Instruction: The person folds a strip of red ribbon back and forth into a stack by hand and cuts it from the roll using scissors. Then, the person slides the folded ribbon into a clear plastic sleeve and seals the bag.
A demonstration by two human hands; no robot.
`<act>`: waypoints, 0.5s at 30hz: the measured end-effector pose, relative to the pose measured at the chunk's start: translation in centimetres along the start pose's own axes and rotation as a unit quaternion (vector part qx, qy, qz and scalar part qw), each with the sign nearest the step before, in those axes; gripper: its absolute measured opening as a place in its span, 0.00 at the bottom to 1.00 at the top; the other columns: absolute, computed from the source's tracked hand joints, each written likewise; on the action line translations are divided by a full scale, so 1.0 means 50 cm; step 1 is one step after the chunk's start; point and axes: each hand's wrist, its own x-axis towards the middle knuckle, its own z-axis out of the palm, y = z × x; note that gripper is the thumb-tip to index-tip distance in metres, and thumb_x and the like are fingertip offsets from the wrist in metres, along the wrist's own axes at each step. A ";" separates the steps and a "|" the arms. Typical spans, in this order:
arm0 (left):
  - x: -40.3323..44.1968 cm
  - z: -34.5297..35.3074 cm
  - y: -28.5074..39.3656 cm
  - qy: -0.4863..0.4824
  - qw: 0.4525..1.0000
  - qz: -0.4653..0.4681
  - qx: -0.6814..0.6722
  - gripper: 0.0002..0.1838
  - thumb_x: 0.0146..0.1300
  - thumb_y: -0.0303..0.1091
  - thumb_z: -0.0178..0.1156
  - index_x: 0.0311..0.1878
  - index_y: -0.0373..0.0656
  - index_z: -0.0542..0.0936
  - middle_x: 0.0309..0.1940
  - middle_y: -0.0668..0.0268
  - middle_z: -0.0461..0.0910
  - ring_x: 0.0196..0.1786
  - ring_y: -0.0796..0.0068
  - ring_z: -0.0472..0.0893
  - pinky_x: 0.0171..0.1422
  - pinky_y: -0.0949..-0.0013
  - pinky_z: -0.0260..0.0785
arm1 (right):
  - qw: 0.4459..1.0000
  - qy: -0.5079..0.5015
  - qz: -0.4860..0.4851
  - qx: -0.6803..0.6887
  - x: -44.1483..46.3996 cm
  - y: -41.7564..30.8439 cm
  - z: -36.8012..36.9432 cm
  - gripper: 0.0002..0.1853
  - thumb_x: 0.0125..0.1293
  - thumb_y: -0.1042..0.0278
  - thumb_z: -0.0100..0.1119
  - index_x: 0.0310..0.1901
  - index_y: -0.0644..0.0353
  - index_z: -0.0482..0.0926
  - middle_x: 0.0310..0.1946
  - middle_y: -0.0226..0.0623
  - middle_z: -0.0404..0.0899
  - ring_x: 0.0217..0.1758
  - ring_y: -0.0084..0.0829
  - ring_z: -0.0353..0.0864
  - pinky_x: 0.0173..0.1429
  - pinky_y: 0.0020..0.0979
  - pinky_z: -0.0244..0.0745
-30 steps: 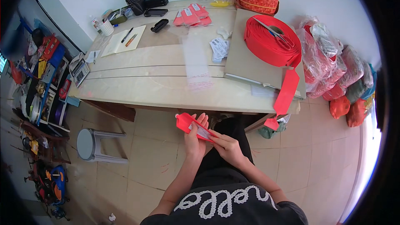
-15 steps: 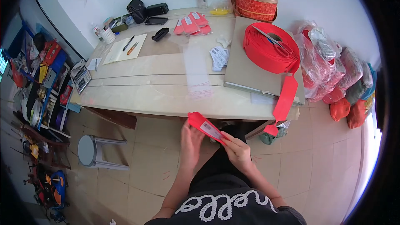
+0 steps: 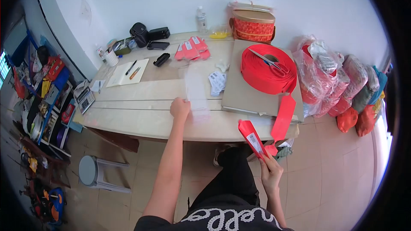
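Note:
My right hand (image 3: 271,173) grips the lower end of a folded red strip (image 3: 252,138) with a white barcode label, held up off the table's front edge. Out over the table, my left hand (image 3: 180,108) is closed at the left edge of a clear plastic sleeve (image 3: 196,96); its fingertips are pinched together there. White label slips (image 3: 217,82) lie right of the sleeve. Behind it are packed red pieces (image 3: 192,48) with labels. A big red ribbon roll (image 3: 269,68) with scissors (image 3: 269,61) on it rests on a grey box (image 3: 239,97), its end hanging down.
On the table (image 3: 141,122) are an open notebook (image 3: 127,73) with pens, a calculator (image 3: 85,99), black cases (image 3: 159,33) and a bottle (image 3: 201,19). A stool (image 3: 88,171) stands on the floor at left. Wrapped bundles (image 3: 319,77) are piled at right.
My left hand has left the red strip and reached forward to the plastic sleeve. My right hand has moved to the right with the strip, now tilted more upright. The view has shifted.

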 end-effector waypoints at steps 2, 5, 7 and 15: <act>0.013 -0.010 -0.014 -0.018 1.000 -0.010 -0.023 0.13 0.48 0.42 0.61 0.30 0.42 0.82 0.30 0.56 0.82 0.38 0.54 0.81 0.43 0.57 0.73 | 1.000 -0.001 0.006 -0.007 -0.003 0.008 -0.002 0.10 0.56 0.80 0.59 0.42 0.68 0.80 0.45 0.50 0.79 0.43 0.40 0.82 0.49 0.30 0.74; 0.034 0.004 -0.052 -0.006 0.998 -0.003 -0.065 0.09 0.48 0.38 0.61 0.24 0.42 0.82 0.22 0.59 0.80 0.32 0.60 0.81 0.38 0.61 0.72 | 1.000 -0.008 0.010 0.000 0.005 0.013 0.000 0.10 0.56 0.80 0.60 0.41 0.68 0.80 0.45 0.49 0.79 0.42 0.40 0.82 0.49 0.30 0.74; 0.040 0.003 -0.057 0.012 0.995 -0.013 -0.097 0.08 0.47 0.34 0.62 0.21 0.39 0.81 0.14 0.63 0.77 0.25 0.73 0.79 0.32 0.70 0.70 | 1.000 -0.011 0.007 0.002 0.012 0.015 0.001 0.10 0.56 0.80 0.60 0.41 0.68 0.80 0.45 0.49 0.80 0.42 0.40 0.82 0.48 0.30 0.74; -0.189 -0.105 -0.079 -0.053 0.768 -0.088 -0.632 0.05 0.58 0.27 0.61 0.33 0.36 0.76 0.27 0.66 0.77 0.28 0.78 0.78 0.32 0.76 0.71 | 1.000 -0.014 0.017 0.022 0.014 0.008 0.017 0.10 0.55 0.80 0.60 0.40 0.68 0.80 0.44 0.49 0.80 0.44 0.40 0.82 0.49 0.30 0.74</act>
